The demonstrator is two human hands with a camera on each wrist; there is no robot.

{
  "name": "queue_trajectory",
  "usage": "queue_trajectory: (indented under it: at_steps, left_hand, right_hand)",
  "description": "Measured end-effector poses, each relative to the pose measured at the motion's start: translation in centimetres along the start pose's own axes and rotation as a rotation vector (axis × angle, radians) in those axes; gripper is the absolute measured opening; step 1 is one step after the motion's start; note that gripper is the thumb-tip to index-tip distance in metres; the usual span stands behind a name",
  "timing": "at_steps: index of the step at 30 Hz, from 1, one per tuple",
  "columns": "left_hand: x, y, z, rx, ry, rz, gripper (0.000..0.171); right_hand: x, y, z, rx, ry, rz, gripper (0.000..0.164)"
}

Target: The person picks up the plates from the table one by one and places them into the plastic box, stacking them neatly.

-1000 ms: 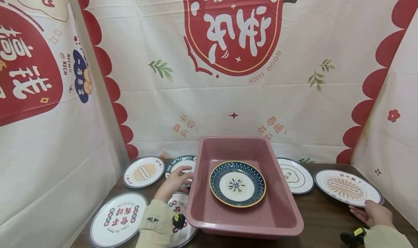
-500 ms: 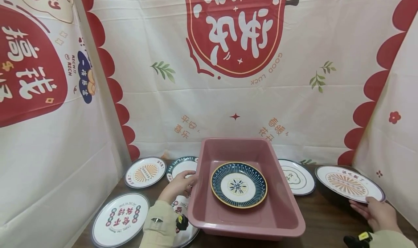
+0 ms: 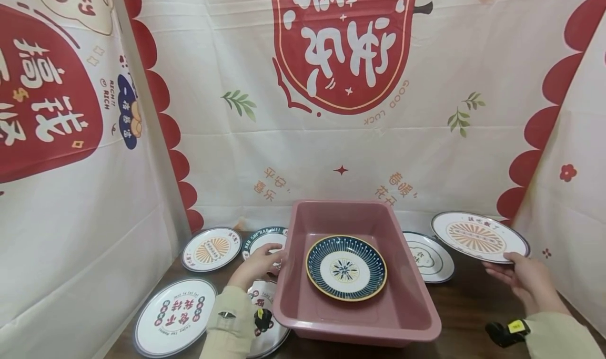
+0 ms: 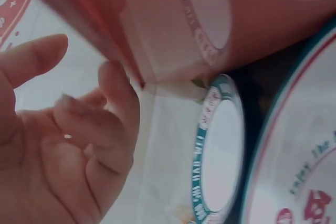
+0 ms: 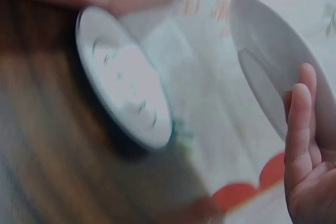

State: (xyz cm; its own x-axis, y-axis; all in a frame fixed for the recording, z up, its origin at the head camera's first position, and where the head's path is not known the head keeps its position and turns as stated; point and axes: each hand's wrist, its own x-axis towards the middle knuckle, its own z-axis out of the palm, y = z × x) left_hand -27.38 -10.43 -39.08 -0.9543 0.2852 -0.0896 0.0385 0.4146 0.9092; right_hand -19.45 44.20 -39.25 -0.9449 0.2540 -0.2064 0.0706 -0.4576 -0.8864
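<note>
Tub [image 3: 314, 317], blue plate [image 3: 346, 268] within. At nine o'clock, left grip [image 3: 259, 267], loosely curled, holding nothing. At three, right grip [image 3: 523, 280], thumb above, fingers beneath, pinching the rim of the raised sunburst plate [image 3: 478, 237], toward two, presumably for support.

right hand [image 3: 526, 281], thumb [image 3: 514, 257] above fingers [image 3: 502, 273]

Room to pass lies over the table [image 3: 466, 310] between tub [image 3: 357, 327] and right hand [image 3: 525, 279]; the raised plate [image 3: 480, 236] blocks farther back. 4 plates [image 3: 175, 317] and the left hand [image 3: 258, 266] crowd the tub's left; cloth [image 3: 341, 149] closes the rear.
</note>
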Motion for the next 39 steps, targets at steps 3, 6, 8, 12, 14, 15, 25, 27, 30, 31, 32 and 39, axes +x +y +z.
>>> queue_trajectory:
  at_steps: [3,6,8,12,14,15,25,27,30,31,32,39]
  left_hand:
    - [-0.1,0.9,-0.6,0.016,0.060,-0.002,0.053]
    - [-0.2,2.3,-1.1,0.006,0.102,0.011,0.051]
    - [-0.3,3.3,-1.4,-0.018,0.114,0.026,0.050]
    - [-0.4,4.9,-1.6,-0.068,0.116,0.062,0.048]
    - [-0.4,5.6,-1.5,-0.082,0.117,0.088,0.047]
    - [-0.3,6.0,-1.5,-0.093,0.119,0.097,0.046]
    - [0.9,8.2,0.5,-0.172,0.116,0.152,0.045]
    - [1.2,8.7,1.2,-0.165,0.120,0.144,0.045]
    - [2.0,9.2,2.5,-0.159,0.120,0.140,0.043]
    - [2.3,9.2,3.0,-0.154,0.117,0.139,0.043]
    - [2.6,9.3,3.5,-0.150,0.111,0.139,0.043]
    - [3.9,9.6,5.8,-0.206,0.093,0.096,0.051]
  right_hand:
    - [-0.4,-0.4,2.1,0.000,-0.105,-0.049,0.009]
    - [-0.8,-0.8,4.3,0.014,-0.180,-0.077,0.012]
    - [-1.1,-1.0,5.8,0.016,-0.201,-0.082,0.015]
    - [-1.7,-1.4,8.7,-0.012,-0.188,-0.087,0.013]
    - [-1.8,-1.4,10.0,-0.038,-0.196,-0.088,0.012]
    - [-1.8,-1.3,10.6,-0.051,-0.199,-0.093,0.011]
    - [-2.4,0.4,16.0,-0.209,-0.280,-0.130,0.017]
    - [-2.6,1.0,17.0,-0.232,-0.287,-0.136,0.024]
    - [-3.0,1.9,18.4,-0.265,-0.285,-0.140,0.035]
    - [-3.1,2.2,18.8,-0.266,-0.281,-0.138,0.037]
    - [-3.3,2.5,19.3,-0.269,-0.277,-0.134,0.040]
    - [-4.0,3.9,21.9,-0.282,-0.203,-0.092,0.049]
